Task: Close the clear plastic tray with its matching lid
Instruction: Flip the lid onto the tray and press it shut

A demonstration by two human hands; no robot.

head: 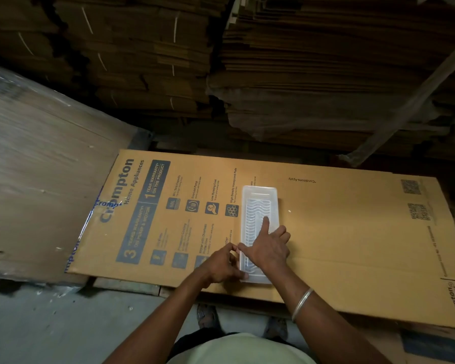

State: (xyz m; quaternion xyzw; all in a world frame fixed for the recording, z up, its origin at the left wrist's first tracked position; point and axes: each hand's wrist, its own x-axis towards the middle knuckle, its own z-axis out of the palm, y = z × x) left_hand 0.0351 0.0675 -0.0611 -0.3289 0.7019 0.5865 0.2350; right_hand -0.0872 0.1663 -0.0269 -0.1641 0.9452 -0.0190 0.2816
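A long clear plastic tray lies on flattened brown cardboard. The right hand presses down, forefinger extended; the left hand pinches its near edge, perhaps seating the lid.

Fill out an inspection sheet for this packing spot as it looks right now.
Surface: flattened printed carton lying flat as the work surface.
Job's things: clear plastic tray lying on the carton, lid apparently on top; seating cannot be told.
Clutter: nothing seen on the carton besides the tray.
Grippers: right hand pressing on the tray top, forefinger extended; left hand pinching the tray's near left edge.
Cables: nothing seen.
Surroundings: stacked flat cardboard behind; wrapped bundle at left.
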